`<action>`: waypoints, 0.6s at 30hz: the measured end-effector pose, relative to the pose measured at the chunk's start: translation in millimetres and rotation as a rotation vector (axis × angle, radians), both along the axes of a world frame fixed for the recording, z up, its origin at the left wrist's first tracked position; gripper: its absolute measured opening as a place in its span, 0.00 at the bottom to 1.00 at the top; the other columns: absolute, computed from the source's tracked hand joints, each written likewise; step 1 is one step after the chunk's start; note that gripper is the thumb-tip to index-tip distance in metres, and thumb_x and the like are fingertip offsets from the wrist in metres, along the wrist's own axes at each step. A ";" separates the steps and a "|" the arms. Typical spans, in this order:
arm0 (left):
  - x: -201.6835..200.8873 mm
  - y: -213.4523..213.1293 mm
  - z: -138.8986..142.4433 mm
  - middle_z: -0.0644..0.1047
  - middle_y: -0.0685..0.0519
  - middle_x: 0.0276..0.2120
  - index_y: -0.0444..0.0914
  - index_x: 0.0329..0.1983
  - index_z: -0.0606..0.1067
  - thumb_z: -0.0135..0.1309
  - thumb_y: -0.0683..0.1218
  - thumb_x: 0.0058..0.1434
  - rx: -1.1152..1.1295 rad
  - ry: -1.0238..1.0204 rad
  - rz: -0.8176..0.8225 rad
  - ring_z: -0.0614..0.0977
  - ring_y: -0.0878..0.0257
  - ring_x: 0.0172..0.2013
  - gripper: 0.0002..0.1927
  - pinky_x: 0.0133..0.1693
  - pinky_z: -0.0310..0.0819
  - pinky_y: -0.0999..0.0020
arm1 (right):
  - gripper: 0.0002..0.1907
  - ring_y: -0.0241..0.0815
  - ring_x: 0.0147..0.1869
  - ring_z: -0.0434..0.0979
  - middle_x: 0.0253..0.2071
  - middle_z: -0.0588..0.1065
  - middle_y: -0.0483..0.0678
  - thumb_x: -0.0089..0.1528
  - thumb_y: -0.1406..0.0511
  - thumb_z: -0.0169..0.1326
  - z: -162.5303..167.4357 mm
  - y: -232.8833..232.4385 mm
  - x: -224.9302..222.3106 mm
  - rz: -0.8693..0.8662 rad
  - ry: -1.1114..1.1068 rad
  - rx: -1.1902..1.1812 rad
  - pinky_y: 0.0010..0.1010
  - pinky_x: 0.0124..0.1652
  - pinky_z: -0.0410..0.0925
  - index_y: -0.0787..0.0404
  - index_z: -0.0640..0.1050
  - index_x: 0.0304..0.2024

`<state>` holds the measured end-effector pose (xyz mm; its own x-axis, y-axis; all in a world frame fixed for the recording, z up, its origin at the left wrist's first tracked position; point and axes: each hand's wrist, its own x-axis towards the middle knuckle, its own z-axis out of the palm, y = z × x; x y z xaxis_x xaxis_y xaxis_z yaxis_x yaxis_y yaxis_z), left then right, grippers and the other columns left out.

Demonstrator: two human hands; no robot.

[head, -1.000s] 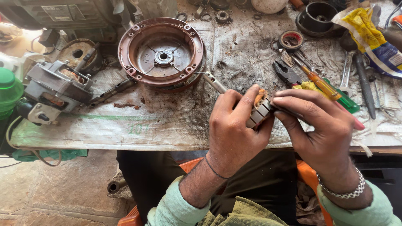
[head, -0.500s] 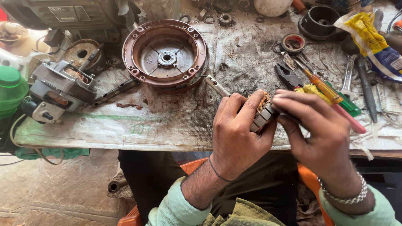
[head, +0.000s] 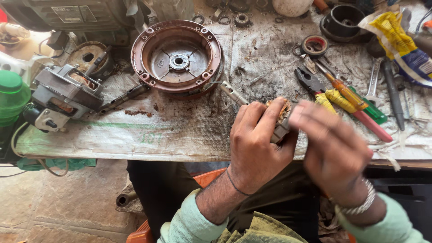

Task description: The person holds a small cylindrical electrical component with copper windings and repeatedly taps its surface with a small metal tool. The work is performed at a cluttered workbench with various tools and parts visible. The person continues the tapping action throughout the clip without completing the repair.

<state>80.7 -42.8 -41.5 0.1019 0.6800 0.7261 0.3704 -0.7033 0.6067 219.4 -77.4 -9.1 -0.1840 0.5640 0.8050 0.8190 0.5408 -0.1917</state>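
Head view: both hands (head: 297, 144) clutch a motor armature (head: 281, 119) (reddish round housing (head: 177, 56) lies empty).

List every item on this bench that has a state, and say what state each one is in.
Left hand: closed around the motor armature.
Right hand: blurred, fingers at the armature's end.
Round reddish motor housing: open side up, lying flat.
Pliers: jaws shut, lying flat.
Grey motor body: on its side, shaft out.
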 end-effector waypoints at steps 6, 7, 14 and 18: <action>0.6 0.6 -0.2 0.73 0.48 0.40 0.33 0.58 0.75 0.64 0.43 0.57 -0.015 -0.014 -0.009 0.76 0.52 0.39 0.25 0.44 0.73 0.60 | 0.14 0.55 0.57 0.82 0.48 0.79 0.58 0.60 0.84 0.50 -5.4 2.0 1.3 0.014 0.040 0.005 0.42 0.58 0.76 0.71 0.80 0.45; 0.5 1.2 0.0 0.73 0.48 0.39 0.32 0.58 0.75 0.63 0.42 0.55 -0.014 -0.010 -0.006 0.76 0.52 0.39 0.26 0.44 0.73 0.59 | 0.15 0.56 0.55 0.82 0.46 0.79 0.58 0.58 0.83 0.50 -5.0 2.1 1.1 0.061 0.009 0.022 0.44 0.57 0.76 0.71 0.80 0.44; -2.3 1.4 0.4 0.73 0.47 0.39 0.32 0.58 0.75 0.63 0.42 0.54 0.023 0.004 -0.008 0.76 0.51 0.40 0.27 0.45 0.73 0.58 | 0.13 0.56 0.55 0.83 0.46 0.80 0.57 0.58 0.82 0.53 -7.2 2.1 0.1 0.146 0.022 0.019 0.45 0.57 0.76 0.70 0.80 0.44; -0.4 0.0 -0.7 0.73 0.48 0.39 0.33 0.58 0.76 0.64 0.44 0.58 -0.006 0.015 0.026 0.77 0.52 0.41 0.25 0.43 0.74 0.61 | 0.13 0.51 0.59 0.83 0.53 0.80 0.55 0.64 0.82 0.52 -12.1 2.3 4.8 0.062 0.100 -0.067 0.37 0.60 0.76 0.69 0.80 0.49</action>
